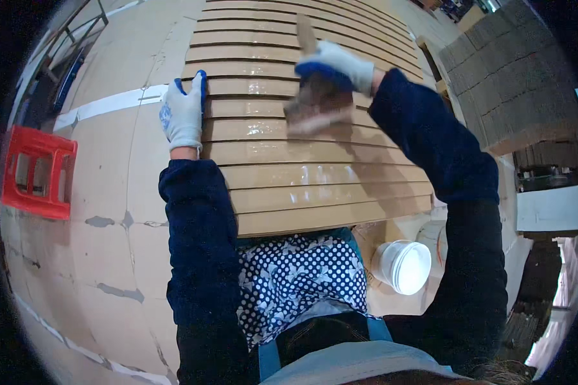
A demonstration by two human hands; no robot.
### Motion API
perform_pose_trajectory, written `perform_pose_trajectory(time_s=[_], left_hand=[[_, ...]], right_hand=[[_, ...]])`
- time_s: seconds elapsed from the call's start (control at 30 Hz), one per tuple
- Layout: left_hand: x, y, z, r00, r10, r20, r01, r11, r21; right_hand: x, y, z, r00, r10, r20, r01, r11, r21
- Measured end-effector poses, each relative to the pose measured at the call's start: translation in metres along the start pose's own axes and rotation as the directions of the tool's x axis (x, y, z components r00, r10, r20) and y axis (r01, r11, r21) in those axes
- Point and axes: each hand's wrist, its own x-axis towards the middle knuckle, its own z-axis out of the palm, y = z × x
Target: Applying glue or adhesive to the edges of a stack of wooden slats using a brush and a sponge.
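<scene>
A fanned row of overlapping brown cardboard sheets (340, 207) stretches away in front of me, with wet, shiny streaks down its left middle. My right hand (335, 64), in a white glove with blue coating, grips a wide brush (320, 106) by its wooden handle. The brush's broad end is over the sheets and smeared by motion; whether it touches them I cannot tell. At the sheets' left edge, my left hand (183, 112), gloved alike, lies against the side with thumb and fingers apart.
A white round bucket (410, 266) stands near my right side, below the sheets' near edge. On the floor at left is a red plastic stool (40, 172). Tall stacks of grey-brown cardboard (504, 70) rise at the right, and a metal rack (58, 45) is at far left.
</scene>
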Motion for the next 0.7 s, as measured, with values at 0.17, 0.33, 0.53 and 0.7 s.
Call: perform_pose_trajectory(time_s=[0.17,0.33,0.53,0.7], left_hand=[[-0.001,0.002,-0.001,1.000,-0.029,-0.002,0.029,0.999,-0.039],[-0.001,0.002,-0.004,0.999,-0.016,0.036,0.016,1.000,-0.018],[-0.001,-0.001,0.000,0.982,0.122,-0.145,-0.126,0.992,-0.024],[0.000,-0.002,0.002,0.998,0.054,-0.026,-0.055,0.998,-0.027]], right_hand=[[0.136,0.001,-0.046,0.727,-0.080,-0.682,0.255,0.954,0.159],[0.156,0.018,-0.034,0.642,-0.291,-0.710,-0.070,0.899,-0.432],[-0.020,-0.038,0.075,0.900,-0.139,-0.413,-0.003,0.946,-0.324],[-0.138,-0.062,0.159,0.949,-0.208,-0.235,0.150,0.958,-0.244]])
